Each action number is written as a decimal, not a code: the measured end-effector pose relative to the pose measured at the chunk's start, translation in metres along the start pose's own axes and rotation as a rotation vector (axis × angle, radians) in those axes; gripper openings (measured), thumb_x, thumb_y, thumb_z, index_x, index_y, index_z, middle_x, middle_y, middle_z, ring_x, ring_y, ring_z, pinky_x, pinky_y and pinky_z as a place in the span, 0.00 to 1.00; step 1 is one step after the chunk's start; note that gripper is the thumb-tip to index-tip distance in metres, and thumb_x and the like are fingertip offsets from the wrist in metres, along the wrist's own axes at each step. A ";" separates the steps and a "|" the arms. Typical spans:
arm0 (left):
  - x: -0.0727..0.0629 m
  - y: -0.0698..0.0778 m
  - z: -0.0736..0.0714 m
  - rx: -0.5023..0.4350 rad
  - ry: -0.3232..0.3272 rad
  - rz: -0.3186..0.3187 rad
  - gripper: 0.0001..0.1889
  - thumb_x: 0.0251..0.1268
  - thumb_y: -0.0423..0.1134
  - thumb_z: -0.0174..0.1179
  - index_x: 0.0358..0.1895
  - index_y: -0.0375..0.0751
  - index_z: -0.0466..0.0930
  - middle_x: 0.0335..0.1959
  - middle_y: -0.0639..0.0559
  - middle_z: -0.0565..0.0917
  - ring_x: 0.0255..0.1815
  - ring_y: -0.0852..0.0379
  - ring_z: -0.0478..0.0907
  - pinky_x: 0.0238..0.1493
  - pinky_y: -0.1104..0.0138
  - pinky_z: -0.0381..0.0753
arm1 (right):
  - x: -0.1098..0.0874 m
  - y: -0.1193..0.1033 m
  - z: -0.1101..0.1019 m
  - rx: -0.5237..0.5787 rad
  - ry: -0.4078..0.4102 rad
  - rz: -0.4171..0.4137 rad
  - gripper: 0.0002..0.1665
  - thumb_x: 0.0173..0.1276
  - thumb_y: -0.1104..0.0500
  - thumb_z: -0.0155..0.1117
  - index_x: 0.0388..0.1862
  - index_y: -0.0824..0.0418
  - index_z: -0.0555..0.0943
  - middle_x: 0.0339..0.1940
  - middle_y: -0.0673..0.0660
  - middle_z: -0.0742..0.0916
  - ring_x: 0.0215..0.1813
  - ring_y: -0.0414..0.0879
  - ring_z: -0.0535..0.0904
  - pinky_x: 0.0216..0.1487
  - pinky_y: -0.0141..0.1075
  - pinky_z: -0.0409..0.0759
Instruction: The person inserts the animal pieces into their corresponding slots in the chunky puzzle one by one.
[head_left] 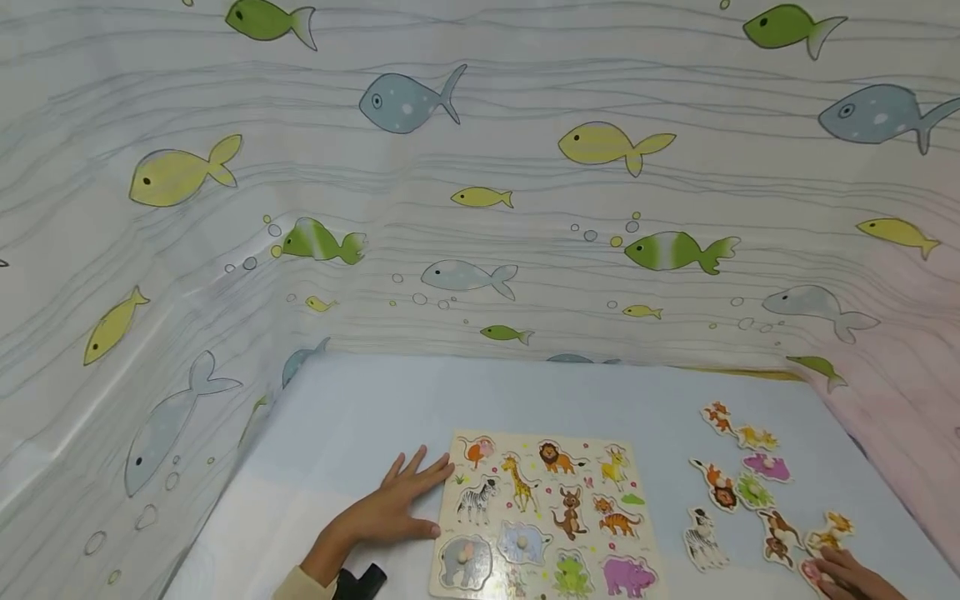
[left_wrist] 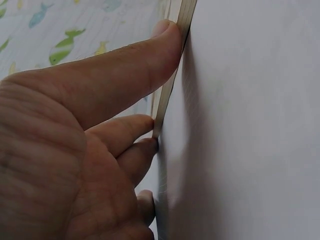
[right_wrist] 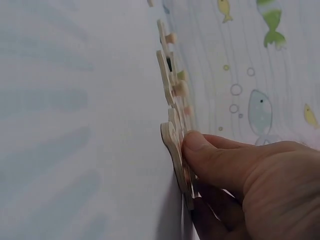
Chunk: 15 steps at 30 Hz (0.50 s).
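Observation:
A wooden animal puzzle board [head_left: 592, 546] lies flat on the white table. My left hand [head_left: 397, 508] rests at its left side, fingers spread, with thumb and fingertips touching the board's edge, as the left wrist view shows. An elephant piece [head_left: 463, 562] and a pale blue animal piece [head_left: 523, 544], both with knobs, sit in the board. To the right of the board, my right hand [head_left: 855, 575] pinches a pinkish puzzle piece [head_left: 813, 572] between thumb and fingers, low at the table surface. The fingers hide part of that piece, so its animal cannot be made out.
Several loose knobbed pieces lie between board and right hand: a zebra [head_left: 703, 540], a kangaroo [head_left: 778, 537], a lion [head_left: 722, 490], a frog [head_left: 753, 492], a hippo [head_left: 767, 467] and a giraffe [head_left: 831, 529]. Fish-patterned sheeting [head_left: 525, 233] hangs behind the table.

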<state>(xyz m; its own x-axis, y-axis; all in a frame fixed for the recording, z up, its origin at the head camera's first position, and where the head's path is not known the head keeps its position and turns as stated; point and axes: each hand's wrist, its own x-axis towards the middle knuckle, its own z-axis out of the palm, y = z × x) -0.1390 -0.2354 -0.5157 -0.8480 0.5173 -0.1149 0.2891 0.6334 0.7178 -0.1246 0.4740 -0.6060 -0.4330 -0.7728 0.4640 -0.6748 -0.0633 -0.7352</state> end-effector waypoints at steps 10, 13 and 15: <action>0.003 -0.002 0.000 -0.002 0.009 0.008 0.48 0.54 0.53 0.71 0.77 0.43 0.60 0.80 0.43 0.57 0.82 0.33 0.32 0.76 0.35 0.22 | 0.015 -0.015 0.007 -0.636 0.066 -0.238 0.34 0.84 0.51 0.39 0.71 0.79 0.63 0.82 0.62 0.59 0.85 0.48 0.45 0.83 0.28 0.39; 0.003 -0.003 0.001 0.001 0.012 0.014 0.48 0.54 0.53 0.71 0.77 0.44 0.60 0.80 0.43 0.57 0.82 0.32 0.32 0.75 0.34 0.23 | 0.020 -0.030 0.010 -1.021 0.081 -0.167 0.40 0.80 0.37 0.41 0.76 0.65 0.65 0.82 0.53 0.61 0.85 0.46 0.48 0.83 0.30 0.40; 0.002 -0.004 0.001 0.000 0.011 0.019 0.48 0.54 0.53 0.71 0.77 0.44 0.60 0.80 0.42 0.57 0.82 0.31 0.32 0.75 0.34 0.22 | 0.023 -0.039 0.014 -1.206 0.074 -0.110 0.41 0.77 0.31 0.39 0.78 0.54 0.64 0.82 0.45 0.60 0.85 0.44 0.48 0.83 0.30 0.39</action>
<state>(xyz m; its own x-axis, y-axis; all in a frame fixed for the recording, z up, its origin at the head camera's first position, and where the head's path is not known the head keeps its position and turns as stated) -0.1415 -0.2362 -0.5197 -0.8470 0.5232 -0.0936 0.3056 0.6235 0.7196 -0.1001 0.4495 -0.5737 -0.3450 -0.7597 0.5513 -0.8162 0.5328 0.2234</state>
